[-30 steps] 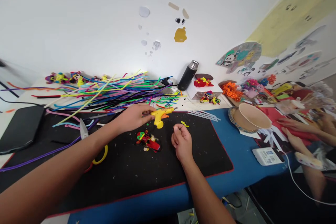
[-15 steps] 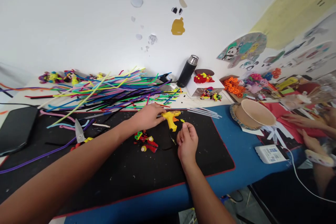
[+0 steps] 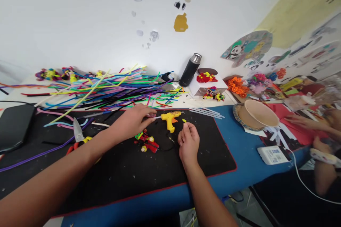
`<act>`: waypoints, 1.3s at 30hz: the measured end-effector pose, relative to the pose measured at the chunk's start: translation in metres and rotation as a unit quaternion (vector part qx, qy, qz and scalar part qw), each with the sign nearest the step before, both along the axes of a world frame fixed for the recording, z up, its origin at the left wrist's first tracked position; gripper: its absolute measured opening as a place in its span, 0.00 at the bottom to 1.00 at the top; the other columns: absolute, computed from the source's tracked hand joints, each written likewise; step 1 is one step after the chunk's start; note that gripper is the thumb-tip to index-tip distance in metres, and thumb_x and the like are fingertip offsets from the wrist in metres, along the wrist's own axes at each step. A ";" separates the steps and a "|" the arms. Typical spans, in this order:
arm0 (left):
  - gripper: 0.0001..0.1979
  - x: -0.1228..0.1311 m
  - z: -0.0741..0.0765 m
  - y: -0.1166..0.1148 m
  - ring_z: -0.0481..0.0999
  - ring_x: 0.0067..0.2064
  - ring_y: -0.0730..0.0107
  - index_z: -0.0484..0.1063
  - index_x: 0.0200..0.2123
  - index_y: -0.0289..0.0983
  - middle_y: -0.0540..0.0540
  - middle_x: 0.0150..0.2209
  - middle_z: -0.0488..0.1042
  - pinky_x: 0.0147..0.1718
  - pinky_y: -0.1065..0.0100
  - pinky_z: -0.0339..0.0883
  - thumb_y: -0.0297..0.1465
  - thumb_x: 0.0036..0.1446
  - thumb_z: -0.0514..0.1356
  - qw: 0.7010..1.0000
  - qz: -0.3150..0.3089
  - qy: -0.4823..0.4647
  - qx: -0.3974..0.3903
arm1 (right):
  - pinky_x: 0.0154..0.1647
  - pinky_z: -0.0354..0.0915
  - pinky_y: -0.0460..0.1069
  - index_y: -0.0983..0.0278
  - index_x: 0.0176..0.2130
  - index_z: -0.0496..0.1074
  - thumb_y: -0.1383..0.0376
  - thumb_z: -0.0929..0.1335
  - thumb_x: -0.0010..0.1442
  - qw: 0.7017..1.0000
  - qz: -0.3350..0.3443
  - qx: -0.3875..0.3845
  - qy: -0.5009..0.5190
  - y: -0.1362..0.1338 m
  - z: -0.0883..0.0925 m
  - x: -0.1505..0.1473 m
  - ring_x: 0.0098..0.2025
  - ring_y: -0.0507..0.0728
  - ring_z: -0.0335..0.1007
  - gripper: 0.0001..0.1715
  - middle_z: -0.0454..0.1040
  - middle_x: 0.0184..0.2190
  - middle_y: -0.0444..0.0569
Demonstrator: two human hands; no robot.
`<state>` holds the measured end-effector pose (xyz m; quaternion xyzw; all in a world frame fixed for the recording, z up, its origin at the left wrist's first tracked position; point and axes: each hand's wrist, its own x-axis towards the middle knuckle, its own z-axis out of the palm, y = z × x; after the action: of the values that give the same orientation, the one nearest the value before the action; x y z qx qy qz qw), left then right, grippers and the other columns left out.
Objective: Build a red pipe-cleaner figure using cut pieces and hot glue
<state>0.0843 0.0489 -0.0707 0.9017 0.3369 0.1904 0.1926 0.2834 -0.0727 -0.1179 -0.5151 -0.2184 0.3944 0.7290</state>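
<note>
1. Left hand (image 3: 137,120): thumb and fingertips are closed in a narrow pinch around the end of a pale stick (image 3: 158,117) poking out of the back of a yellow glue gun (image 3: 169,124).
2. That gun is over the black mat (image 3: 217,145), between the two hands, nozzle to the right and handle toward the person (can't tell if it's fully resting on the mat, tbh).
3. Right hand (image 3: 189,140): curled up, with a tiny yellow-green piece (image 3: 184,121) at the tips of thumb and forefinger, just beside the gun.
4. A small red figure (image 3: 151,145) lies on the mat below the gun, near the left hand.
5. Scissors (image 3: 78,131) are off to the left, partly hidden behind the left forearm.
6. Behind the hands: a big messy heap of pipe cleaners (image 3: 117,87), a black flask (image 3: 189,71), and some clear sticks (image 3: 205,112) at the mat's far edge.
7. Far right, a co-worker's hand (image 3: 297,120) is on red sheets, past a bowl (image 3: 262,113).
</note>
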 end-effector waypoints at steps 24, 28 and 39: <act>0.17 -0.061 -0.013 -0.029 0.79 0.56 0.55 0.78 0.56 0.44 0.42 0.54 0.80 0.56 0.59 0.71 0.31 0.65 0.59 0.986 -0.041 0.059 -0.149 | 0.17 0.50 0.44 0.64 0.41 0.77 0.37 0.68 0.67 0.966 0.176 -0.078 -0.171 -0.027 0.009 -0.005 0.17 0.49 0.52 0.33 0.59 0.17 0.36; 0.17 -0.062 -0.011 -0.030 0.79 0.54 0.57 0.78 0.55 0.45 0.44 0.53 0.80 0.55 0.61 0.71 0.31 0.64 0.59 0.985 -0.037 0.051 -0.158 | 0.20 0.51 0.46 0.65 0.42 0.77 0.38 0.67 0.67 0.950 0.213 -0.086 -0.210 -0.041 0.008 -0.007 0.19 0.50 0.54 0.33 0.61 0.18 0.37; 0.17 -0.058 -0.006 -0.029 0.78 0.41 0.61 0.78 0.53 0.42 0.45 0.44 0.79 0.43 0.64 0.71 0.36 0.62 0.61 0.972 -0.024 -0.001 -0.235 | 0.22 0.50 0.46 0.62 0.28 0.74 0.40 0.68 0.67 0.921 0.274 -0.111 -0.253 -0.052 0.009 -0.013 0.19 0.51 0.53 0.32 0.60 0.15 0.38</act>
<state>0.0267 0.0198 -0.0769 0.8389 0.3502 0.1018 0.4040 0.2705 -0.1251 -0.1085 -0.5952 -0.4829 0.4572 0.4512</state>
